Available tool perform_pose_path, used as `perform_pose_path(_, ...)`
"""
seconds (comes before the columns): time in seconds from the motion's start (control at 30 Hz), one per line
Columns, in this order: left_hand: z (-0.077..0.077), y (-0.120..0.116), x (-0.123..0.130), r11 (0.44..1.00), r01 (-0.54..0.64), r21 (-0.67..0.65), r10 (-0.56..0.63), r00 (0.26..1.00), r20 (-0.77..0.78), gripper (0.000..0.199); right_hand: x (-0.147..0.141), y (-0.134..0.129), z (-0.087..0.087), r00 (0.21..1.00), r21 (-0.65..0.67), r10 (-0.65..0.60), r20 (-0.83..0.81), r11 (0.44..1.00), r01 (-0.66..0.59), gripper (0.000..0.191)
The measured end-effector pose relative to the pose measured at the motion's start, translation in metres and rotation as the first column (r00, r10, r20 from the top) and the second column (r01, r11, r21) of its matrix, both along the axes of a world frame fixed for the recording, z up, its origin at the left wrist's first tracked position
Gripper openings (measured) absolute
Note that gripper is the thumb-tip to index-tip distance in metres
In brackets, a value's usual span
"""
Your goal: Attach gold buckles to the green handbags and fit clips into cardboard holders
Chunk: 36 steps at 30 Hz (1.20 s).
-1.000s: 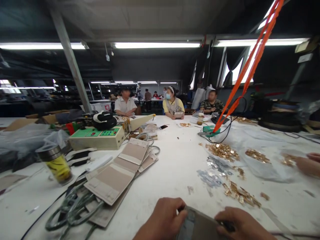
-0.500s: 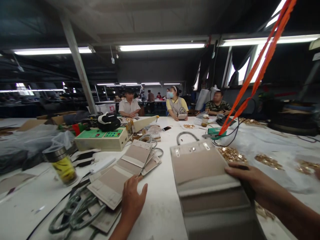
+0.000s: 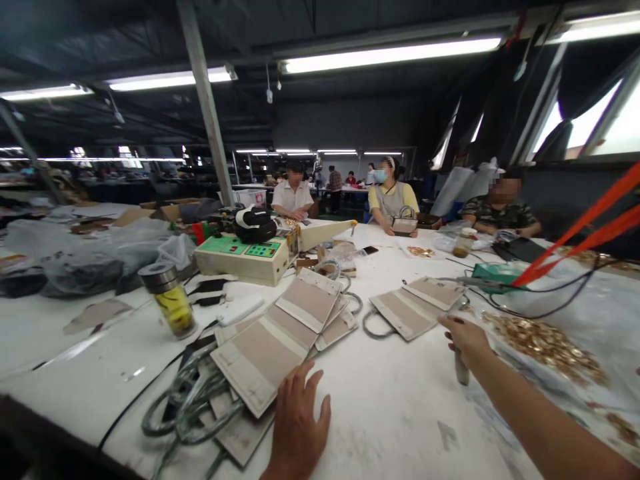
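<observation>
My left hand (image 3: pixel 300 417) lies open, its fingertips at the lower edge of a stack of flat beige bag panels (image 3: pixel 270 347). Looped grey-green handles (image 3: pixel 187 407) stick out from the stack. Past my right hand (image 3: pixel 467 340), another unfolded bag panel (image 3: pixel 417 307) lies flat, its handle looped to the left. The right hand is closed around a short tool with a greyish handle (image 3: pixel 461 371), whose end shows below the fist. Its working end cannot be made out. The right fingers are close to the panel's right end.
Gold metal pieces (image 3: pixel 547 347) lie on plastic at right, near a green box (image 3: pixel 495 275) with orange straps (image 3: pixel 585 230). A cream machine (image 3: pixel 243 263) and a jar of yellow liquid (image 3: pixel 170 300) stand at left. Several people sit or stand beyond the table.
The bag panel that my right hand held up now lies on the table, released. The right hand now grips a handled tool. The view has turned left; my left hand remains by the stack.
</observation>
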<state>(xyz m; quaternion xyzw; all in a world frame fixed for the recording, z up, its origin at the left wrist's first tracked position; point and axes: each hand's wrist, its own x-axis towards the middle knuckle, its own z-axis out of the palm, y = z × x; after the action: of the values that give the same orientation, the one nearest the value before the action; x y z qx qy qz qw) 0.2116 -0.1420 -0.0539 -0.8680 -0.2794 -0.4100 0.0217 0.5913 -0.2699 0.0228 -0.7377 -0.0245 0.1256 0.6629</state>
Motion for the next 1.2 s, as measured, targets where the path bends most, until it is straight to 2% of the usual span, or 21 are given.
perform_pose_path(0.07, -0.002, -0.001, 0.0, 0.999, 0.031, -0.029, -0.031, 1.0, -0.001, 0.033, -0.018, 0.019, -0.015, 0.996, -0.01, 0.09, 0.018, 0.996, -0.09, 0.039)
perform_pose_path(0.13, -0.004, -0.001, 0.0, 0.996, 0.063, -0.062, -0.063, 0.998, -0.002, 0.034, -0.039, 0.045, -0.017, 0.964, -0.019, 0.265, 0.039, 0.964, -0.264, 0.041)
perform_pose_path(0.2, -0.008, 0.0, 0.0, 0.993, 0.078, -0.093, -0.079, 0.997, 0.001, 0.035, -0.062, 0.078, -0.012, 0.888, -0.03, 0.457, 0.052, 0.89, -0.456, 0.041)
perform_pose_path(0.27, -0.013, 0.001, 0.0, 0.991, 0.089, -0.098, -0.089, 0.996, 0.0, 0.037, -0.085, 0.112, -0.005, 0.812, -0.011, 0.582, 0.044, 0.813, -0.582, 0.042)
perform_pose_path(0.33, -0.019, 0.002, 0.0, 0.992, 0.098, -0.08, -0.098, 0.995, 0.006, 0.04, -0.106, 0.144, 0.0, 0.78, 0.033, 0.625, 0.023, 0.779, -0.626, 0.041)
perform_pose_path(0.43, -0.029, 0.004, 0.003, 0.994, 0.09, -0.054, -0.088, 0.995, 0.052, 0.039, -0.125, 0.177, 0.004, 0.784, 0.039, 0.621, 0.002, 0.783, -0.62, 0.037)
perform_pose_path(0.6, -0.039, 0.006, 0.006, 0.994, 0.104, -0.04, -0.1, 0.991, 0.091, 0.034, -0.136, 0.193, 0.008, 0.785, -0.02, 0.619, 0.042, 0.786, -0.618, 0.028)
perform_pose_path(0.73, -0.038, 0.005, 0.005, 0.992, 0.097, -0.084, -0.093, 0.994, 0.056, 0.033, -0.145, 0.19, 0.015, 0.794, -0.019, 0.601, 0.093, 0.798, -0.603, 0.026)
perform_pose_path(0.87, -0.024, -0.006, 0.003, 0.979, 0.032, -0.2, -0.022, 0.999, 0.049, 0.032, -0.16, 0.167, 0.03, 0.798, 0.041, 0.575, 0.179, 0.806, -0.59, 0.033)
perform_pose_path(0.93, -0.014, -0.012, 0.0, 0.977, 0.054, -0.207, -0.032, 0.994, 0.104, 0.033, -0.168, 0.143, 0.039, 0.807, 0.093, 0.535, 0.249, 0.817, -0.57, 0.032)
perform_pose_path(1.03, 0.001, -0.02, -0.006, 0.974, 0.172, -0.144, -0.147, 0.974, 0.172, 0.027, -0.175, 0.094, 0.047, 0.816, 0.092, 0.483, 0.318, 0.841, -0.533, 0.029)
perform_pose_path(1.1, 0.008, -0.027, -0.01, 0.959, 0.261, -0.114, -0.236, 0.953, 0.192, 0.024, -0.179, 0.058, 0.044, 0.828, 0.039, 0.461, 0.319, 0.867, -0.498, 0.027)
perform_pose_path(1.2, 0.02, -0.045, -0.012, 0.913, 0.389, -0.12, -0.35, 0.901, 0.255, 0.024, -0.184, 0.009, 0.03, 0.852, -0.021, 0.388, 0.353, 0.913, -0.407, 0.024)
